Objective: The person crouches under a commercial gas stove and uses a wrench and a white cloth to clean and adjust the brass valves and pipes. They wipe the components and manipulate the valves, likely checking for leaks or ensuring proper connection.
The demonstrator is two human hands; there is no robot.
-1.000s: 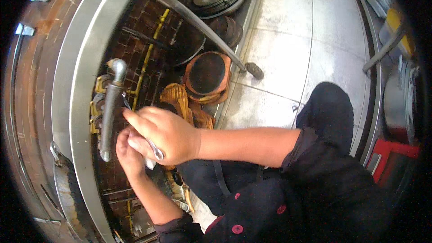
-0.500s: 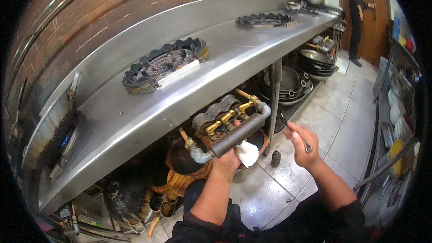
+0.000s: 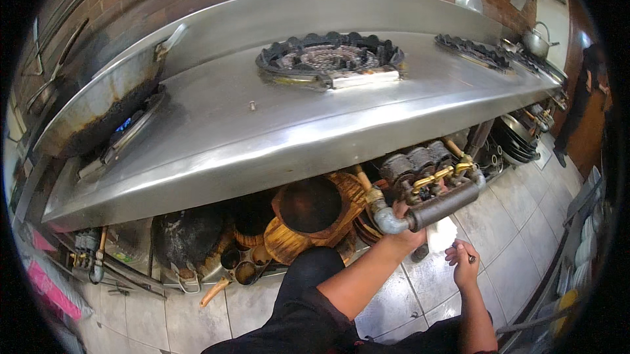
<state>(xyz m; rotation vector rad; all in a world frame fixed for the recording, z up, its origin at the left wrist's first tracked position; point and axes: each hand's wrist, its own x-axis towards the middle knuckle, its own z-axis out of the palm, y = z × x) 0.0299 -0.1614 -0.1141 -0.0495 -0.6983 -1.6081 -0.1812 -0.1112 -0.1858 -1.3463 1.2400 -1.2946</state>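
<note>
A: Head view: where are the hands?
B: Left hand (image 3: 412,237) under the pipe (image 3: 443,208), its grip hidden: cannot tell. Right hand (image 3: 464,263) below the pipe, grip curled round a tool (image 3: 471,259). Cloth (image 3: 442,234) between, beneath the pipe.
A: Handling tip?
B: Probably steady the cloth, tool clear of it.

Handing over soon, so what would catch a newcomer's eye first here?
Probably the long steel counter across the view, a round black burner at top centre. At far left, a scorched wok sits beside a blue flame. Lower right, the left hand is at a dark pipe, the right hand nearby.
</note>
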